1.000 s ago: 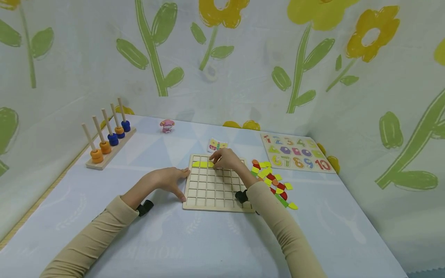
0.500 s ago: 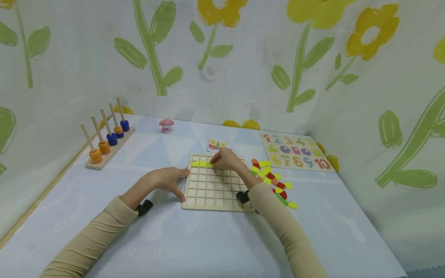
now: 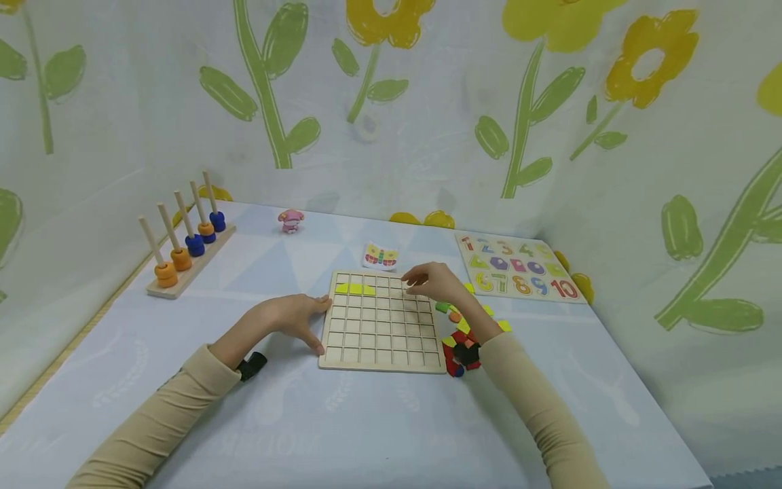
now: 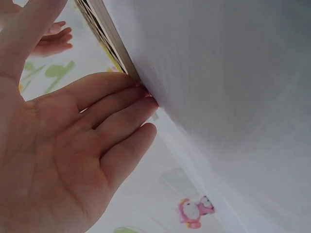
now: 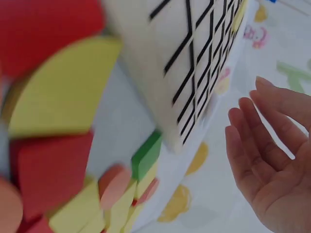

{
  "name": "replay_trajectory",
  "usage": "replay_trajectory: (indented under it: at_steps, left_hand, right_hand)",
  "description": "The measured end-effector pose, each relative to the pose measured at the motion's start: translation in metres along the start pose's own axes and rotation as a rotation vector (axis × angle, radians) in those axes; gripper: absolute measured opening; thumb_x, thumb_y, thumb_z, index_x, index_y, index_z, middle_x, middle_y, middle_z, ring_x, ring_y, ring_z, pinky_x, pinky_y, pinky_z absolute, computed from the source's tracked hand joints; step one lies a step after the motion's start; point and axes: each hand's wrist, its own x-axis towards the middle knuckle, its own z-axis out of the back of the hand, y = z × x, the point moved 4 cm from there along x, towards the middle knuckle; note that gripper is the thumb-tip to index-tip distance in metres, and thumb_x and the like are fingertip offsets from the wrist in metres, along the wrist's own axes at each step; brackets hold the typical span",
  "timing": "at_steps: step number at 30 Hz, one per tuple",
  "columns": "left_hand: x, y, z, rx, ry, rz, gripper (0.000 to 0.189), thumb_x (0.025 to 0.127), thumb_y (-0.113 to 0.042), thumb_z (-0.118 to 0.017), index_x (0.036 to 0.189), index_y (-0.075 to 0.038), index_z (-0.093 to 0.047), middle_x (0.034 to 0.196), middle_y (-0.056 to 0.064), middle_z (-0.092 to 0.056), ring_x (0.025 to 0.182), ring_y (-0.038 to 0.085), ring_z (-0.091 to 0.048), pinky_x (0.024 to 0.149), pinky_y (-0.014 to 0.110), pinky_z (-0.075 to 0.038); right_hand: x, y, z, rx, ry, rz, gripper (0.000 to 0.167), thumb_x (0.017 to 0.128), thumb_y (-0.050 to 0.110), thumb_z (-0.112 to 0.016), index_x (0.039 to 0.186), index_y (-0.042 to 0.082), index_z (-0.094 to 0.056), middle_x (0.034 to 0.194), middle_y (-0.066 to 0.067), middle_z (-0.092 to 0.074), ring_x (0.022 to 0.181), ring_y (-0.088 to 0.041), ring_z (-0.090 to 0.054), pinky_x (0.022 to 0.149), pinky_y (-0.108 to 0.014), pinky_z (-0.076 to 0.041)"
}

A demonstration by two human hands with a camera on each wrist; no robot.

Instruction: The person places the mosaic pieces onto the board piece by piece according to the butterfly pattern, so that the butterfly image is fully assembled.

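Observation:
A square wooden grid board [image 3: 381, 333] lies on the table, with a short row of yellow tiles [image 3: 355, 289] in its second row from the far edge. My left hand [image 3: 293, 318] rests at the board's left side, fingertips on the edge and thumb near the front corner. In the left wrist view its fingers [image 4: 119, 121] are fairly straight against the board's edge. Above the board's far right part hovers my right hand [image 3: 435, 282]. The right wrist view shows that hand's fingers [image 5: 250, 141] relaxed, with nothing between them.
Loose coloured tiles [image 5: 53, 174] lie along the board's right side, partly under the right forearm. Behind the board is a butterfly pattern card [image 3: 380, 257]. A number puzzle [image 3: 519, 267] lies at back right, a bead stacker [image 3: 192, 261] stands left, and a pink figurine [image 3: 291, 221] sits behind.
My right hand has let go of the yellow tile at the row's right end and moved right, off the tiles. The left hand stays at the board's edge.

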Motion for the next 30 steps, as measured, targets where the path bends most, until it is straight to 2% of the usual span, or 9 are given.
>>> replay_trajectory:
  at_steps: [5,9,12,17,22,30]
  left_hand:
    - [0.000,0.000,0.000,-0.006,0.002,-0.006,0.107,0.068,-0.051,-0.083,0.148,0.001,-0.033,0.155,0.016,-0.028,0.140,0.037,-0.028,0.112,0.049,-0.026]
    - [0.000,-0.001,0.001,-0.008,0.002,-0.018,0.107,0.069,-0.050,-0.083,0.148,0.002,-0.032,0.154,0.017,-0.028,0.140,0.036,-0.028,0.112,0.048,-0.026]
    - [0.000,-0.001,0.001,-0.010,0.001,-0.019,0.107,0.069,-0.049,-0.083,0.148,0.003,-0.032,0.154,0.018,-0.028,0.141,0.035,-0.027,0.113,0.048,-0.026]
    - [-0.002,-0.002,0.000,-0.012,0.002,-0.013,0.107,0.069,-0.049,-0.083,0.148,0.002,-0.032,0.154,0.018,-0.028,0.141,0.035,-0.027,0.112,0.048,-0.026]
    - [-0.003,-0.003,0.001,-0.009,0.002,-0.004,0.106,0.070,-0.049,-0.082,0.148,0.002,-0.032,0.154,0.017,-0.028,0.141,0.036,-0.027,0.112,0.049,-0.026]
    - [-0.003,-0.003,0.001,-0.015,0.004,0.004,0.107,0.070,-0.050,-0.082,0.149,0.000,-0.031,0.155,0.017,-0.026,0.141,0.036,-0.026,0.112,0.050,-0.025]
  right_hand:
    - [-0.006,-0.020,0.016,-0.028,-0.021,-0.014,0.026,0.089,0.009,-0.069,0.114,0.000,-0.069,0.102,-0.012,-0.069,0.091,-0.024,-0.065,0.078,-0.036,-0.054]
    - [-0.009,-0.034,0.024,-0.045,-0.020,-0.037,0.025,0.090,0.007,-0.068,0.113,-0.001,-0.069,0.103,-0.015,-0.069,0.089,-0.026,-0.066,0.066,-0.034,-0.055]
    - [-0.010,-0.044,0.029,-0.036,-0.017,-0.083,0.023,0.090,0.005,-0.067,0.112,-0.002,-0.069,0.104,-0.017,-0.069,0.088,-0.027,-0.066,0.062,-0.034,-0.055]
    - [-0.009,-0.061,0.031,-0.047,-0.007,-0.156,0.021,0.091,0.004,-0.065,0.110,-0.005,-0.069,0.102,-0.018,-0.069,0.087,-0.029,-0.066,0.070,-0.034,-0.056]
    - [-0.007,-0.074,0.031,-0.058,0.005,-0.231,0.019,0.092,0.004,-0.064,0.108,-0.005,-0.069,0.099,-0.017,-0.069,0.086,-0.029,-0.065,0.070,-0.034,-0.056]
    - [-0.003,-0.082,0.030,-0.084,0.006,-0.268,0.023,0.092,0.014,-0.067,0.109,-0.001,-0.068,0.100,-0.017,-0.067,0.081,-0.027,-0.061,0.071,-0.035,-0.053]
